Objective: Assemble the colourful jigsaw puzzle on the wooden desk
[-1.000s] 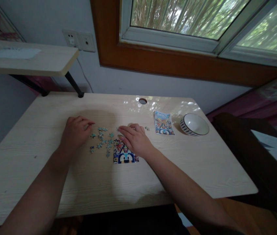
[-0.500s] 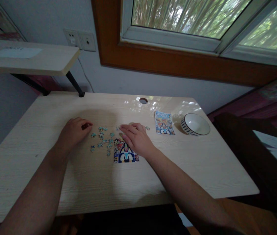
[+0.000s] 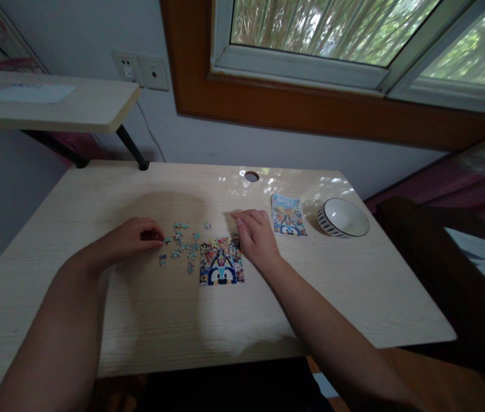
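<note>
A partly built jigsaw puzzle (image 3: 221,262) with a blue cartoon face lies in the middle of the pale wooden desk (image 3: 96,320). Several loose puzzle pieces (image 3: 182,245) are scattered just left of it. My left hand (image 3: 133,237) rests on the desk at the left edge of the scatter. Its fingers are curled and its fingertips touch a small piece. Whether it grips that piece is unclear. My right hand (image 3: 256,237) lies palm down at the puzzle's upper right corner, fingers stretched along the desk and close together.
A printed picture card (image 3: 289,215) lies right of my right hand, and a white bowl (image 3: 343,218) with a striped outside stands beyond it. A cable hole (image 3: 251,176) is at the desk's back. A raised side shelf (image 3: 54,106) is at left, a dark chair (image 3: 440,263) at right.
My right hand has slid right, off the puzzle, uncovering its top rows and covering a stray piece. My left hand has curled tighter and moved slightly toward the loose pieces.
</note>
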